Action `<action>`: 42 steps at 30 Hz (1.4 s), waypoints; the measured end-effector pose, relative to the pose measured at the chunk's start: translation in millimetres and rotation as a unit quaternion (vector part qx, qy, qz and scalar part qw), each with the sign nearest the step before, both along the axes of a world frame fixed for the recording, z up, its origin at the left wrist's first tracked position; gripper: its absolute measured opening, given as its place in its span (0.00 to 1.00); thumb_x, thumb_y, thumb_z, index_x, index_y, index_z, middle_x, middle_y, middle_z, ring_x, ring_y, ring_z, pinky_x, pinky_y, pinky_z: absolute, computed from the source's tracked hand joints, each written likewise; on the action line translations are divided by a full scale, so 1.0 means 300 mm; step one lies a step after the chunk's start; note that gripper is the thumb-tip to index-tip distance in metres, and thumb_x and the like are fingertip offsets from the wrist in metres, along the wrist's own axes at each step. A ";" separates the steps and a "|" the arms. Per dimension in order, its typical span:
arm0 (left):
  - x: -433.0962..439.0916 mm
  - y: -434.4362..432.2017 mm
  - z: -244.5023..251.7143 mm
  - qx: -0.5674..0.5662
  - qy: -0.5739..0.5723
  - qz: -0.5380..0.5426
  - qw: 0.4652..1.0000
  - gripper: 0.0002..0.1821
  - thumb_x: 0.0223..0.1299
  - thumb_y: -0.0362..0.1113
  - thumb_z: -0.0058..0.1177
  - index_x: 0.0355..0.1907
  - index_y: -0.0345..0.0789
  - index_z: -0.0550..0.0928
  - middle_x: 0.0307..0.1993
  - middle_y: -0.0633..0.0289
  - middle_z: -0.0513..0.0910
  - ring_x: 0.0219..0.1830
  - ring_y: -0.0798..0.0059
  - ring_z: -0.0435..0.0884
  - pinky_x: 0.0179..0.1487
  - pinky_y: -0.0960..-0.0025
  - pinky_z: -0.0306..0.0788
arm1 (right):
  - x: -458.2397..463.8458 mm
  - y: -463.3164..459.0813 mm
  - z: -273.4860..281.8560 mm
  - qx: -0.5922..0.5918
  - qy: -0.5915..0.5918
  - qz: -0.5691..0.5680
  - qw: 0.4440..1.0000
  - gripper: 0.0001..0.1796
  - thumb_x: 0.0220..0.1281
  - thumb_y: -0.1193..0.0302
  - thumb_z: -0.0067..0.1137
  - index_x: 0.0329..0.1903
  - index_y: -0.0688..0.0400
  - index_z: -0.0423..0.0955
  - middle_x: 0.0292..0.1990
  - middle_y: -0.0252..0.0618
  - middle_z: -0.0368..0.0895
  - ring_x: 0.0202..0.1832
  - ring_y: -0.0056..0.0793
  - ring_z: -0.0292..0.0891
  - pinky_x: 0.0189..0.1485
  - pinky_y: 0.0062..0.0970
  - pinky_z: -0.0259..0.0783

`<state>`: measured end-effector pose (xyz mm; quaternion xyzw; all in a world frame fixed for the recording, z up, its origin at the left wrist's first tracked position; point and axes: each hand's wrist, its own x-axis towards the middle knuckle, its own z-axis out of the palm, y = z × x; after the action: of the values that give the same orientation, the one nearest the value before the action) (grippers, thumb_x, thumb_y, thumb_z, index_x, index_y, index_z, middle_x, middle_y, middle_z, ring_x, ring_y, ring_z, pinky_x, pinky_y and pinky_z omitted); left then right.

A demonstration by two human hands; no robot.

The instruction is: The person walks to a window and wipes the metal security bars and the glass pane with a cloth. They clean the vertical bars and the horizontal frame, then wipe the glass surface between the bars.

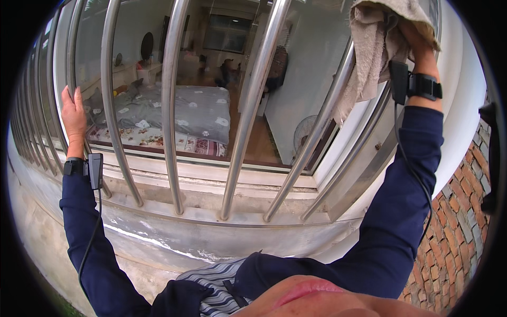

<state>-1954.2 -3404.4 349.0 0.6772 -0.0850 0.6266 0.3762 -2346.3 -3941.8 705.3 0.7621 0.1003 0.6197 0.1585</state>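
At the left of the window, my left hand (73, 117) is around an upright stainless-steel bar (74, 47) of the window guard, its fingertips pointing up. High at the right, my right hand (418, 41) holds a beige terry cloth (370, 51). The cloth drapes over most of that hand, so its fingers are hidden. One end of the cloth hangs down in front of the right-hand bars (330, 101). Behind the bars is the window glass (317, 59), set in a white frame (348, 123).
The guard's bottom rail (198, 217) runs above a concrete ledge (166, 233). Through the glass show a bed (198, 107) with a grey cover and a standing fan (307, 130). A brick surface (447, 230) lies at the lower right. Cables (412, 170) run from both wrist devices.
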 end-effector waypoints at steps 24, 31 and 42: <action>-0.064 -0.058 0.049 -0.002 0.038 -0.017 0.999 0.24 0.69 0.49 0.41 0.59 0.34 0.64 0.41 0.40 0.80 0.43 0.41 0.78 0.43 0.50 0.71 | 0.013 -0.045 -0.291 -0.044 -0.182 -0.149 0.971 0.28 0.64 0.56 0.50 0.62 0.55 0.65 0.58 0.46 0.71 0.62 0.42 0.65 0.63 0.34 0.60; -0.063 -0.058 0.062 0.011 0.055 -0.038 0.998 0.24 0.69 0.48 0.42 0.58 0.34 0.64 0.42 0.41 0.80 0.44 0.42 0.78 0.43 0.51 0.73 | 0.184 0.092 -0.341 0.019 -0.155 -0.049 0.987 0.28 0.64 0.55 0.50 0.62 0.55 0.65 0.58 0.47 0.71 0.62 0.43 0.64 0.63 0.34 0.59; -0.027 -0.028 0.076 -0.061 0.194 -0.140 0.969 0.25 0.68 0.48 0.44 0.60 0.35 0.63 0.44 0.41 0.79 0.46 0.43 0.78 0.45 0.53 0.72 | -0.097 -0.205 -0.206 0.059 -0.138 -0.114 0.982 0.28 0.63 0.55 0.50 0.62 0.55 0.65 0.59 0.47 0.70 0.62 0.43 0.64 0.63 0.35 0.59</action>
<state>-1962.4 -3412.8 371.7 0.7427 -0.0663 0.4285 0.5103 -2375.6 -4003.2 643.6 0.6840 -0.0464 0.7013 0.1953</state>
